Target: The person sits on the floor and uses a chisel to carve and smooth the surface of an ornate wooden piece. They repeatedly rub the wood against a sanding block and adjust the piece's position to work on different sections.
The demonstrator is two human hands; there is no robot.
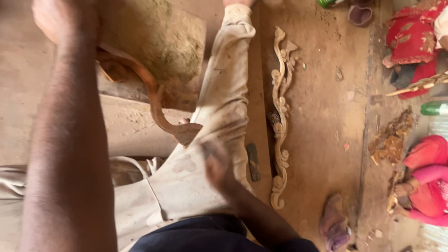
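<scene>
Reaching up the left side of the frame, your left hand [63, 18] sits at the top left corner, blurred and partly cut off by the edge; it seems closed on the upper end of a curved reddish-brown wooden piece [154, 100], though the grip itself is hard to make out. That curved piece sweeps down from your hand to the centre of the frame, ending in a scroll that rests against your outstretched leg in pale, dusty trousers [224, 93]. Behind it, upper centre, lies a flat wooden board [163, 37] with a greenish, dusty face.

Moving right, your right hand [217, 161] is low in the centre, over your thigh, smeared by motion; you can't tell whether it is clenched or loose, or whether it holds anything. Just beside your leg, a small dark block [253, 162] lies on the ground. Next to it runs a long, pale carved wooden ornament [281, 116] with scrolls, stretched from top to bottom on the earthen floor [326, 116].

At the top edge, a green container [329, 3] is cut off. Lower right, a worn sandal [335, 224]. Far right, a pile of wood shavings [389, 140], a green bottle cap end [434, 108], and another person's red and pink clothing [427, 177], mostly out of frame.
</scene>
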